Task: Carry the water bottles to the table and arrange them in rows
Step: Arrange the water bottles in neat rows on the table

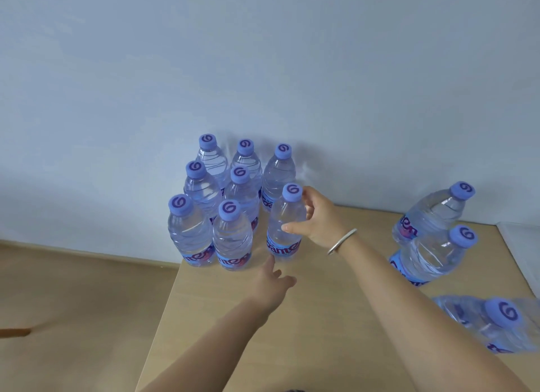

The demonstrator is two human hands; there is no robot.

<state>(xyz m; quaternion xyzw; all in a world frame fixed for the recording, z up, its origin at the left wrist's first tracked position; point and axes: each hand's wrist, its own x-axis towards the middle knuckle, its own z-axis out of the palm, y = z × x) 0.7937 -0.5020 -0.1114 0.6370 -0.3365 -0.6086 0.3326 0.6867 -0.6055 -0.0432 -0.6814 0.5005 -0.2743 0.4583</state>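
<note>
Right hand [318, 216], centre of the frame: thumb low on the body and fingers curled round the shoulder of one bottle [285, 225], which stands upright on the table [321, 318]. The grip is from the side, apparently to steer the bottle into line rather than lift it. A bracelet [342, 241] sits on that wrist.

Left hand [273, 277], just below: fingers extended and loose, holding nothing, the tips near the base of the same bottle. Contact cannot be confirmed. Judged as steadying or nudging the foot.

Grouped bottles [216, 198], centre left, against the wall [263, 55]: seven upright, close together. Two columns hold three each; the third holds one at the back. The gripped bottle stands in front of that one with a gap between, so the third column appears incomplete.

Waiting bottles [432, 239], right edge: three, well apart from the group, not yet arranged. The lowest is blurred.

Contents: every bottle is clear, capped in blue [292, 191] and appears full of water. Seals cannot be judged.
</note>
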